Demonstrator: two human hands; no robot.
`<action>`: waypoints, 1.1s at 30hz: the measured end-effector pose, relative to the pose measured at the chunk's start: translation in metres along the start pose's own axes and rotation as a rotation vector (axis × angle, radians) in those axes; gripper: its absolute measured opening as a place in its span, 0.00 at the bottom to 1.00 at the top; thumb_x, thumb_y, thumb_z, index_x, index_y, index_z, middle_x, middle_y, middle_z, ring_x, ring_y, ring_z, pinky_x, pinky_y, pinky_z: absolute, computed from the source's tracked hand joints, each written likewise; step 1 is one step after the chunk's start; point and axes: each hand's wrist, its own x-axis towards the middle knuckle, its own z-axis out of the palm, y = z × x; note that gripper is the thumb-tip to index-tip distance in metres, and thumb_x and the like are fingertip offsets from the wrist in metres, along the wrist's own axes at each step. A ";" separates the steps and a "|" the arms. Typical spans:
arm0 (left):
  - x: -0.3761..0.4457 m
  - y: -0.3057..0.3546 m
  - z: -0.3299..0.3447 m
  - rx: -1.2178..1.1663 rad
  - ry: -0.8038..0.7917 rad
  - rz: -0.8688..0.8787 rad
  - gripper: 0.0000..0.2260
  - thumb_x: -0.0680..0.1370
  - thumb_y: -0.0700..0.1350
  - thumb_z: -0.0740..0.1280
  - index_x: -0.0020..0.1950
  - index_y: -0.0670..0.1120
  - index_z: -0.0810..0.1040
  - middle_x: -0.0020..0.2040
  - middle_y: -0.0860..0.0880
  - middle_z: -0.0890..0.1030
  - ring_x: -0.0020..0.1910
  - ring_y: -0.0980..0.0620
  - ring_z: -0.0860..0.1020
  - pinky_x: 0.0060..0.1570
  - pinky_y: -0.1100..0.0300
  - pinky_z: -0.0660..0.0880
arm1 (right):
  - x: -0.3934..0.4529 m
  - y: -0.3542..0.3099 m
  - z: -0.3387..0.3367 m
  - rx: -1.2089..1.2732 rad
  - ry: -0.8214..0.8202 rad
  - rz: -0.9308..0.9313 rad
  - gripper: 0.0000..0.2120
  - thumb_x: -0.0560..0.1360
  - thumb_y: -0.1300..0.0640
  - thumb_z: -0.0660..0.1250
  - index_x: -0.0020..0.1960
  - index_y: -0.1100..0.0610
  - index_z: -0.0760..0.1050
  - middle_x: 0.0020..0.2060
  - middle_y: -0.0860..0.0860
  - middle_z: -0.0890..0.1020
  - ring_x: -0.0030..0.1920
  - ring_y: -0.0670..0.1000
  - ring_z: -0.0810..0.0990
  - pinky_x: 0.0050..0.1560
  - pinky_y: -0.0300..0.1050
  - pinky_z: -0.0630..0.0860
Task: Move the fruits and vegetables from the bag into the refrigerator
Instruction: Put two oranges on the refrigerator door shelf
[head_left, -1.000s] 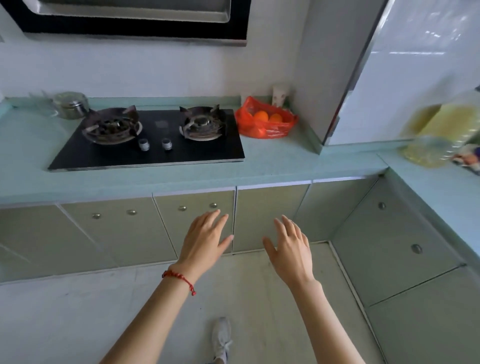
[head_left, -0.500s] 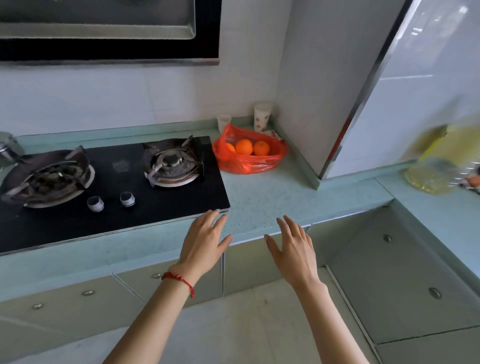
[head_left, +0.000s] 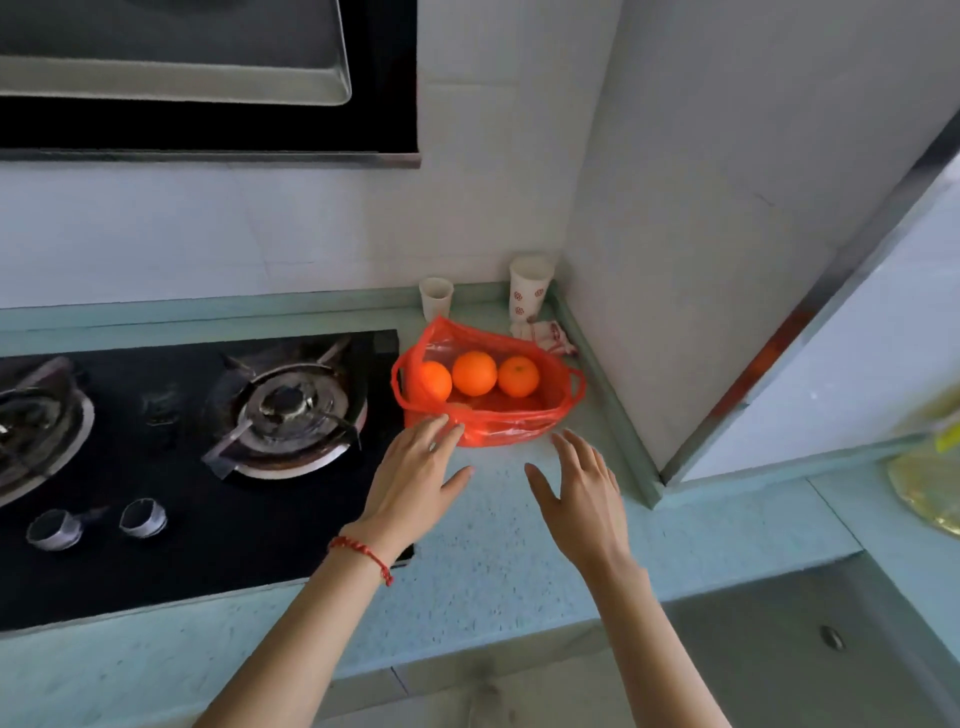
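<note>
Both hands reach over the tabletop (head_left: 498, 561), fingers spread and holding nothing. The left hand (head_left: 415, 475) has its fingertips at the red bag's (head_left: 498, 431) near edge; the right hand (head_left: 582, 488) hovers just short. Three oranges (head_left: 474, 373) sit inside the bag, beyond the fingers.

Left arm: bare, stretched forward, a red string bracelet (head_left: 363, 552) at the wrist.
Left hand (head_left: 415, 475): palm down, fingers straight and together, thumb spread out to the side.
Right arm: bare, stretched forward.
Right hand (head_left: 579, 491): palm down, fingers relaxed and slightly spread, holding nothing.
</note>
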 end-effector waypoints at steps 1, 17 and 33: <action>0.015 -0.001 0.004 -0.005 -0.003 -0.005 0.22 0.74 0.49 0.67 0.65 0.40 0.71 0.65 0.40 0.73 0.63 0.41 0.72 0.62 0.49 0.68 | 0.016 0.005 0.001 0.007 -0.011 -0.007 0.25 0.76 0.47 0.62 0.68 0.59 0.67 0.66 0.57 0.72 0.66 0.58 0.70 0.63 0.53 0.69; 0.182 -0.048 0.076 -0.212 -0.214 -0.230 0.21 0.75 0.46 0.67 0.66 0.42 0.70 0.65 0.42 0.73 0.64 0.43 0.70 0.63 0.57 0.64 | 0.186 0.036 0.064 0.181 -0.214 0.062 0.19 0.77 0.53 0.60 0.67 0.58 0.68 0.64 0.57 0.74 0.61 0.59 0.74 0.51 0.48 0.72; 0.232 -0.076 0.123 -0.121 -0.460 -0.311 0.27 0.71 0.47 0.70 0.68 0.45 0.67 0.66 0.42 0.71 0.64 0.43 0.69 0.60 0.54 0.67 | 0.242 0.064 0.124 -0.071 -0.448 0.059 0.22 0.75 0.53 0.62 0.67 0.57 0.64 0.69 0.57 0.65 0.68 0.58 0.62 0.66 0.54 0.64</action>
